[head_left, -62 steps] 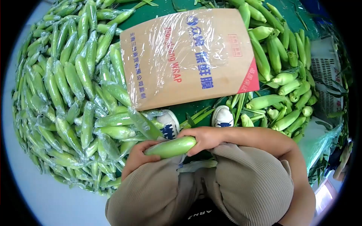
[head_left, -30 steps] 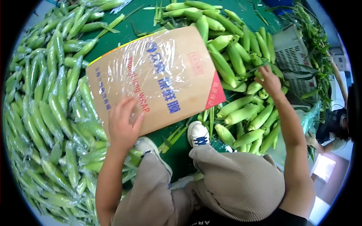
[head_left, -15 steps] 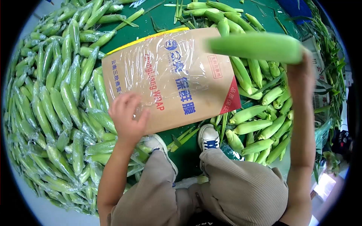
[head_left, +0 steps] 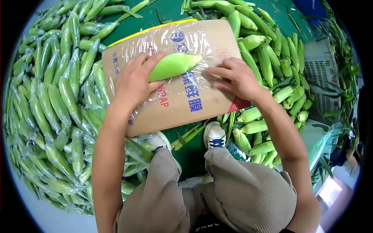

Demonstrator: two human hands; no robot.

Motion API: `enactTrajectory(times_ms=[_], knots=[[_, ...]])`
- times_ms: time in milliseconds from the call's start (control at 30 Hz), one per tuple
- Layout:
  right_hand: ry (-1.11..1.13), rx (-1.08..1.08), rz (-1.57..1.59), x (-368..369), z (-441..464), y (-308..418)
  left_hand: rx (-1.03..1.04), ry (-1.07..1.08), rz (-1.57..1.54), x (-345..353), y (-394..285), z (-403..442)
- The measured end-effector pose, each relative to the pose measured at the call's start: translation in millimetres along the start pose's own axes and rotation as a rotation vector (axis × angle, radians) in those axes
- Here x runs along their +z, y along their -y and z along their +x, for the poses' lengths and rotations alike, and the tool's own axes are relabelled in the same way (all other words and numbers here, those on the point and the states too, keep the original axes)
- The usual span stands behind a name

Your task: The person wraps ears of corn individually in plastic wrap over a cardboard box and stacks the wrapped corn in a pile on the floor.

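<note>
An ear of corn in green husk lies on the clear film over the cardboard box, its pale tip to the right. My left hand is closed round the ear's left end, thumb below and fingers above. Right of the tip, my right hand rests at the film near the box's right side, fingers bent and slightly blurred; whether it pinches the film cannot be made out. The box bears blue and red print.
Film-wrapped ears are heaped on the left. Unwrapped ears lie on the right, beside a pale plastic crate and loose leaves. My shoes stand below the box on the green floor. A person's arm shows at the far right.
My right hand reached into the unwrapped pile, lifted an ear and brought it left over the box. The ear now lies on the film, with my left hand round it.
</note>
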State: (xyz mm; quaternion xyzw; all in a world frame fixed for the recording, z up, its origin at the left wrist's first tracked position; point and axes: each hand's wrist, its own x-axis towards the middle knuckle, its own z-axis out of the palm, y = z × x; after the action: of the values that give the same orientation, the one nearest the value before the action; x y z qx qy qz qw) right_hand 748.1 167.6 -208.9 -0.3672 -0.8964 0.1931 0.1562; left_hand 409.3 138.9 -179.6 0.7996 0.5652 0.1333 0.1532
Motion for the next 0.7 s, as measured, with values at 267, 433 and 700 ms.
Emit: enactTrajectory(times_ms=[267,433,700], knots=[[-0.483,-0.105,0.268,-4.3,-26.0,23.2,0.063,0.134,-0.148,-6.4,-9.9,-16.3],[-0.172,-0.194,-0.053,27.0,58.3,58.4,0.07,0.16,-0.2,1.1,-13.8,-6.3],[-0.124,0.019,-0.084,38.9,65.2,58.0,-0.237,-0.188,0.037,-7.1,28.1,-112.8]])
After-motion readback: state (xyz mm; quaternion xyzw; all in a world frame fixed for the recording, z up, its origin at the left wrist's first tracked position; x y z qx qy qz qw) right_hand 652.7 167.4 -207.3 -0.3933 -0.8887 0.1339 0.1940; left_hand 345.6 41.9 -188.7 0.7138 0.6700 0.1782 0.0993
